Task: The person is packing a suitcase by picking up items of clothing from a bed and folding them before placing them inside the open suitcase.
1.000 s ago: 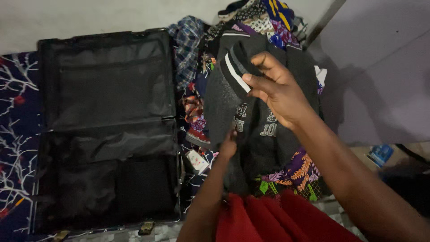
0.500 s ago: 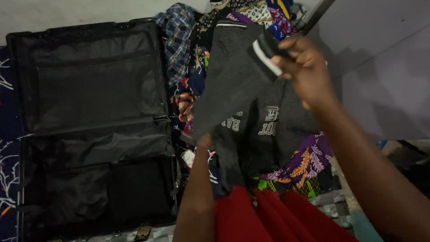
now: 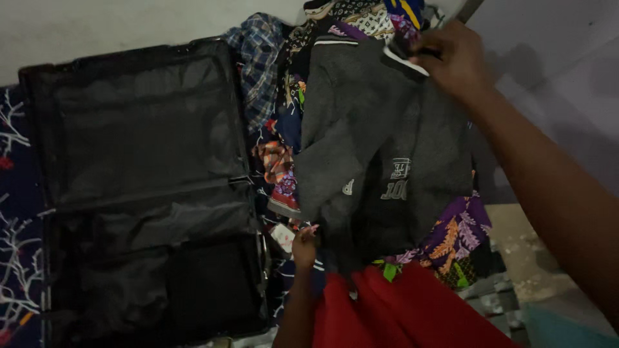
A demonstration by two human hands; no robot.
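Observation:
I hold a dark grey sweater (image 3: 380, 142) with white lettering and white-striped cuffs over a heap of clothes. My right hand (image 3: 454, 61) grips its striped cuff at the upper right, lifted toward the wall. My left hand (image 3: 304, 245) pinches the sweater's lower left edge near the suitcase. The garment hangs spread between both hands, front side up.
An open black suitcase (image 3: 142, 187) lies to the left on a dark patterned cloth (image 3: 13, 238). Under the sweater lies a pile of colourful clothes (image 3: 274, 90), with a checked shirt at the top. Red fabric (image 3: 400, 309) covers my lap. A grey wall (image 3: 554, 96) stands on the right.
My right hand has lifted the striped cuff up and to the right, stretching the sweater open. My left hand has slid down along the lower edge.

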